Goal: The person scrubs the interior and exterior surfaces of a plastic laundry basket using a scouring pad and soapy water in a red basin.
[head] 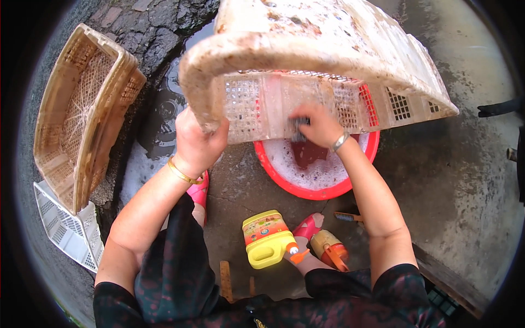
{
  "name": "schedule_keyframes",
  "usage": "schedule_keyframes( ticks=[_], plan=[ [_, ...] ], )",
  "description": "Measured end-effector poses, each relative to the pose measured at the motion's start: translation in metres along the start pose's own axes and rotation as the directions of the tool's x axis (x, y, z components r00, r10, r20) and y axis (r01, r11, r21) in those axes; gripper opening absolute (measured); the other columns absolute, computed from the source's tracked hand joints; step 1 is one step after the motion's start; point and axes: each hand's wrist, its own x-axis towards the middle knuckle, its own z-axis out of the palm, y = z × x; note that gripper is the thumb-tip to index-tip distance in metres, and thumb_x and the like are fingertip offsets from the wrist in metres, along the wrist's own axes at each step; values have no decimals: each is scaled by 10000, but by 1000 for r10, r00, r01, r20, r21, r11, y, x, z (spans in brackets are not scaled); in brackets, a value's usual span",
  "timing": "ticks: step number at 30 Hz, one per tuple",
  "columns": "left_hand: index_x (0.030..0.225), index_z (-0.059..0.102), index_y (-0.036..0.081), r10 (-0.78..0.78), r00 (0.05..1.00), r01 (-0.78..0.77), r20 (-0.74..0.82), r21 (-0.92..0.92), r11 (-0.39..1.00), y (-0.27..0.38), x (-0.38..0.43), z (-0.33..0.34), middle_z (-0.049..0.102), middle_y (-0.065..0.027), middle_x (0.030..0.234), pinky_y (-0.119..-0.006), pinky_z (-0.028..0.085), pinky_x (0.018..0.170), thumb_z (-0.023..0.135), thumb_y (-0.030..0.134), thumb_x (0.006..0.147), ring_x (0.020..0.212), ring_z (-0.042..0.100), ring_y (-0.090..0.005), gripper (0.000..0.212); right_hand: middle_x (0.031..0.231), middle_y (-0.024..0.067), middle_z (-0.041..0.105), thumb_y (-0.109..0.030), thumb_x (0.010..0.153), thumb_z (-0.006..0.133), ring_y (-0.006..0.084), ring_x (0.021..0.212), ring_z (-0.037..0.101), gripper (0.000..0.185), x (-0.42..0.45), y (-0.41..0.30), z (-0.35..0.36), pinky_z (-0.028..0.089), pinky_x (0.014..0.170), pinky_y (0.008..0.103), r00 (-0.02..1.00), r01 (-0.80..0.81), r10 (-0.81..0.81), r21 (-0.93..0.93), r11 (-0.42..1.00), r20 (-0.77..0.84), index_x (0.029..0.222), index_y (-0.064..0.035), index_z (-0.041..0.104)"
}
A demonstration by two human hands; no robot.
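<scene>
My left hand (pixel 201 141) grips the corner of a large, dirt-stained white plastic crate (pixel 283 51) with latticed walls, which is tilted over a red basin (pixel 318 192) of foamy, brownish water. Blurred by motion, my right hand (pixel 318 125) holds a dark grey scrubber (pixel 300 128), probably of metal wire, against the inner face of the crate's near wall. Part of the scrubber is hidden by my fingers.
Stained, nested plastic crates (pixel 78 119) and a cleaner white crate (pixel 71 229) stand at left. Near my feet are a yellow detergent jug (pixel 266 242), an orange-and-clear container (pixel 330 248) and a brush (pixel 348 216). Sudsy water (pixel 143 172) lies along the rough stone edge.
</scene>
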Motion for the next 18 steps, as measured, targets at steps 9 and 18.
schedule_keyframes(
  ticks=[9,18],
  plan=[
    [761,587,29,-61,998,61,6,-20,998,8,2,5,592,-153,710,-399,466,588,624,-4,651,657,586,-361,121,867,137,651,-97,662,624,294,870,601,223,81,15,54,471,828,361,735,-302,189,-64,951,-651,872,-88,698],
    [746,593,37,-78,997,78,19,-39,996,3,2,1,593,-146,693,-387,466,571,616,0,663,639,589,-351,94,874,120,660,-85,680,633,287,855,607,232,82,-5,27,486,804,354,899,-47,-4,-104,993,-439,905,-98,686]
  ],
)
